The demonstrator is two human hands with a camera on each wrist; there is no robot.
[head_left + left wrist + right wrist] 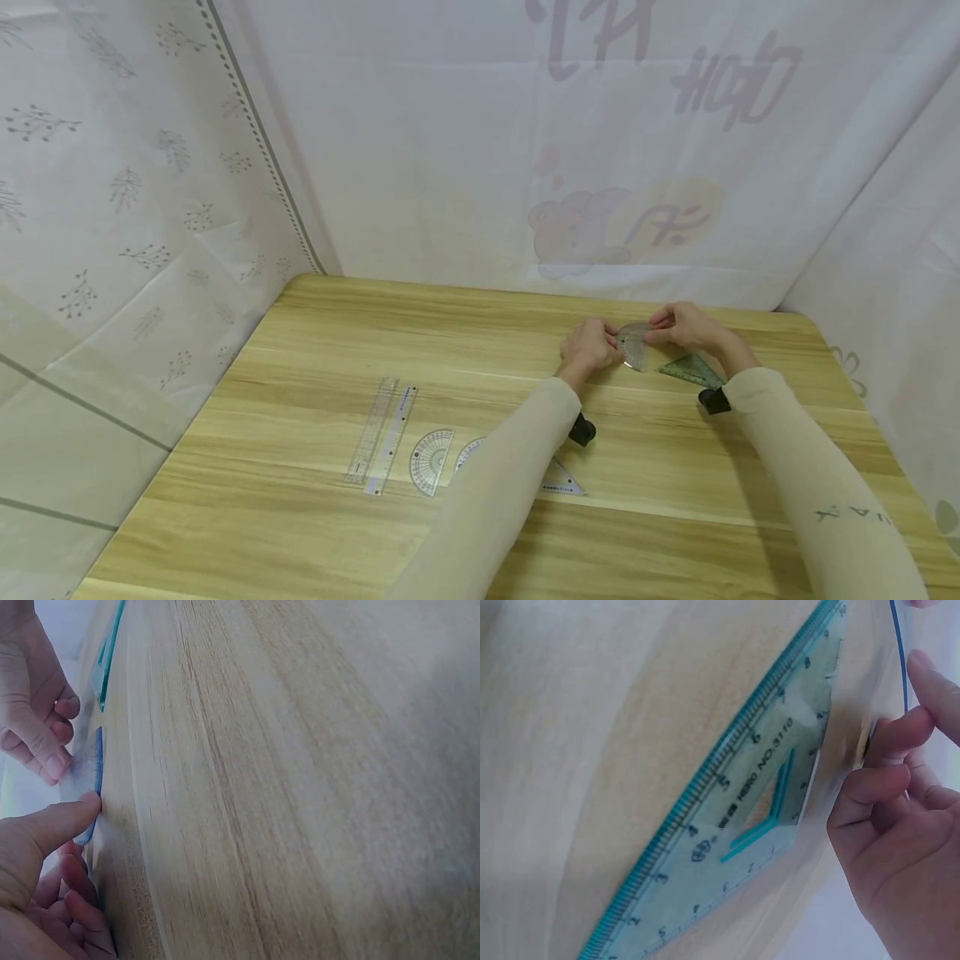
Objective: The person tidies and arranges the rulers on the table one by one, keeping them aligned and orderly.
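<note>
A clear half-round protractor (632,343) is between my two hands near the back right of the table. My left hand (589,345) pinches one side of it, the thumb lying on its face in the left wrist view. On the other side my right hand (688,328) holds it between thumb and fingertips. Seen edge-on in the left wrist view, the protractor (88,776) shows a bluish rim. Under my right wrist lies a green-tinted triangular set square (693,368); its printed scale and cut-out show large in the right wrist view (742,802).
Two clear rulers, one plain (371,433) and one with blue print (392,442), lie side by side at the left. Nearby is another protractor (431,462). A further protractor (468,452) and a clear set square (562,481) are partly hidden by my left sleeve. Curtains stand behind the wooden table (300,533).
</note>
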